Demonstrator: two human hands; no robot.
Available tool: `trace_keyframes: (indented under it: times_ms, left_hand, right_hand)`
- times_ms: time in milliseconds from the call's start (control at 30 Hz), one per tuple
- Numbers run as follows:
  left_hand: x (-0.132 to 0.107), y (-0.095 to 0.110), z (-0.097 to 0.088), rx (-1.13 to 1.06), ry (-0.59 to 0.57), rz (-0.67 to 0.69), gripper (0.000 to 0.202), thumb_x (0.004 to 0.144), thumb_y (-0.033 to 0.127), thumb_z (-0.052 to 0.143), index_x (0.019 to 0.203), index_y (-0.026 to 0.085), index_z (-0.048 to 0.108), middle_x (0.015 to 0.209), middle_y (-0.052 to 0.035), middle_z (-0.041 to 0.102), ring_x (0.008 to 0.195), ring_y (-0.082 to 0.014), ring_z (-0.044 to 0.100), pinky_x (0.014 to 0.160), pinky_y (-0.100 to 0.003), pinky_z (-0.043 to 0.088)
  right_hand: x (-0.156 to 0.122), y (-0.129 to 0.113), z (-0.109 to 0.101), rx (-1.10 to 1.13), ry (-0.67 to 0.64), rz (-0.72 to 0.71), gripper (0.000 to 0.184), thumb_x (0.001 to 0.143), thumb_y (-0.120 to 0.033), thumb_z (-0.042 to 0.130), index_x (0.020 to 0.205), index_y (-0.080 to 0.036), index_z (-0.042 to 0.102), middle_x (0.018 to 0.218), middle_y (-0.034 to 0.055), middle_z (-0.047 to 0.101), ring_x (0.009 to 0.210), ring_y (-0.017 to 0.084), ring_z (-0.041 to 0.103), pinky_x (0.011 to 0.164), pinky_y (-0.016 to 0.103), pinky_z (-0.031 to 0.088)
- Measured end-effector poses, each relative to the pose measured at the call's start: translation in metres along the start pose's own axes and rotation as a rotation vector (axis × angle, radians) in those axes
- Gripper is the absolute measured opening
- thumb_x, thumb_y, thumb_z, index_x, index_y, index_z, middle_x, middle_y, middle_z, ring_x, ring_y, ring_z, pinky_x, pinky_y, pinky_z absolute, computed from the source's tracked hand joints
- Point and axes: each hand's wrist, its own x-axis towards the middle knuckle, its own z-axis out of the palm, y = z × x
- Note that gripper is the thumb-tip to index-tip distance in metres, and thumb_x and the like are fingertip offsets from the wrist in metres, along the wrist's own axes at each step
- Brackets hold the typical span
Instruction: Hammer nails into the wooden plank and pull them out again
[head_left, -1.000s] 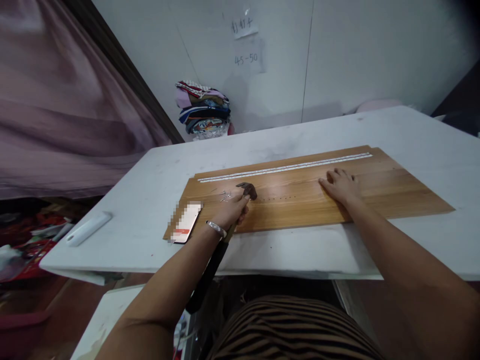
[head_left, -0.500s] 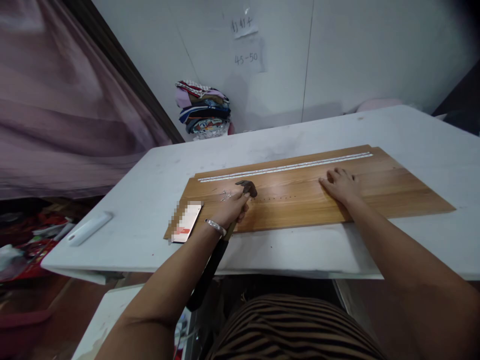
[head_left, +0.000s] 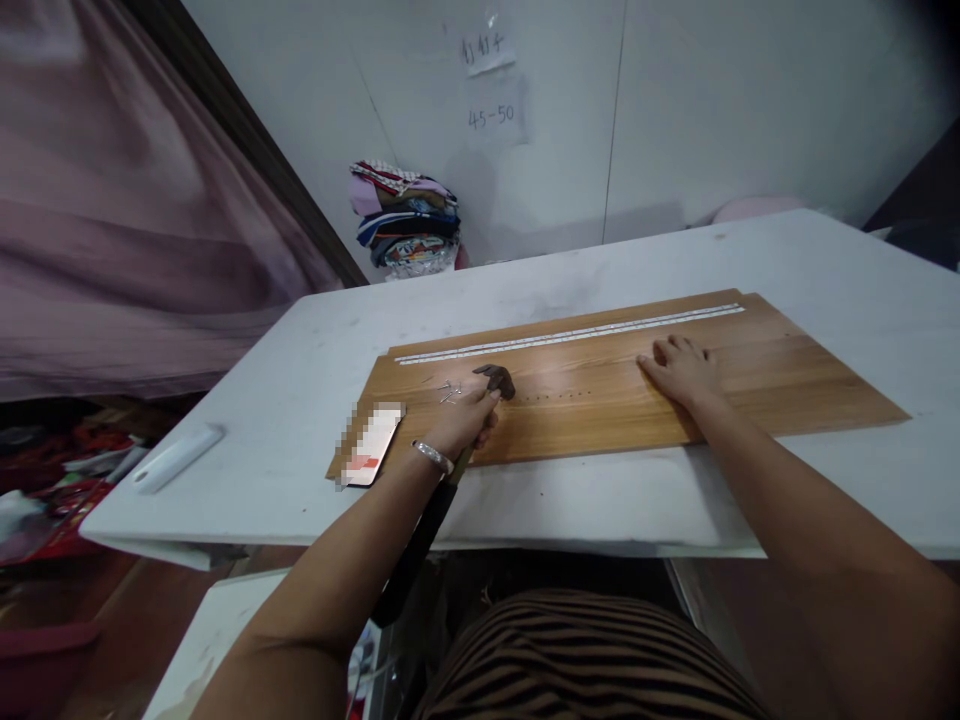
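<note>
My left hand [head_left: 466, 420] is wrapped round a hammer close to its dark head [head_left: 496, 380], and the long black handle [head_left: 417, 545] trails back under my forearm past the table edge. The head rests on a long wooden board [head_left: 787, 380] at the left end of a row of small nail dots [head_left: 555, 396]. A few loose nails [head_left: 448, 392] lie just left of the head. My right hand [head_left: 679, 370] lies flat on the board with fingers spread, holding nothing. A silver bracelet is on my left wrist.
The board lies on a white table [head_left: 300, 400] and carries a pale strip [head_left: 570, 334] along its far edge. A phone [head_left: 372, 455] sits on the board's left corner, a white bar-shaped object [head_left: 177, 456] farther left. Folded clothes [head_left: 405, 225] are stacked against the wall.
</note>
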Motion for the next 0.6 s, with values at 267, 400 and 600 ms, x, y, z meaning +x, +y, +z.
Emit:
trace_keyframes:
  times_ms: [267,400,600]
  left_hand:
    - [-0.0005,0.0030,-0.0005,-0.021,0.016,0.008,0.023,0.101,0.043,0.059,0.101,0.019,0.056,0.062,0.0070,0.051,0.037,-0.0054,0.040,0.038,-0.017,0.031]
    - [0.0005,0.0022,-0.0008,-0.026,0.028,-0.009,0.022,0.101,0.042,0.059,0.102,0.020,0.055,0.061,0.0074,0.050,0.037,-0.0059,0.040,0.038,-0.017,0.031]
    - [0.0010,-0.0020,-0.0011,-0.014,0.007,0.000,0.024,0.102,0.043,0.056,0.106,0.019,0.057,0.061,0.0076,0.050,0.037,-0.0055,0.040,0.037,-0.017,0.032]
  right_hand:
    - [-0.0006,0.0009,0.0023,0.008,0.029,-0.003,0.047,0.099,-0.058,0.039,0.111,-0.024,0.069,0.138,0.0167,0.063,0.134,0.035,0.050,0.111,0.056,0.035]
    - [-0.0009,-0.0001,0.0014,0.007,0.022,0.000,0.046,0.098,-0.058,0.039,0.109,-0.023,0.068,0.137,0.0162,0.064,0.134,0.035,0.050,0.110,0.056,0.036]
    - [-0.0009,-0.0009,-0.0006,-0.006,-0.005,0.012,0.049,0.099,-0.057,0.037,0.112,-0.022,0.068,0.140,0.0171,0.061,0.136,0.035,0.049,0.112,0.055,0.035]
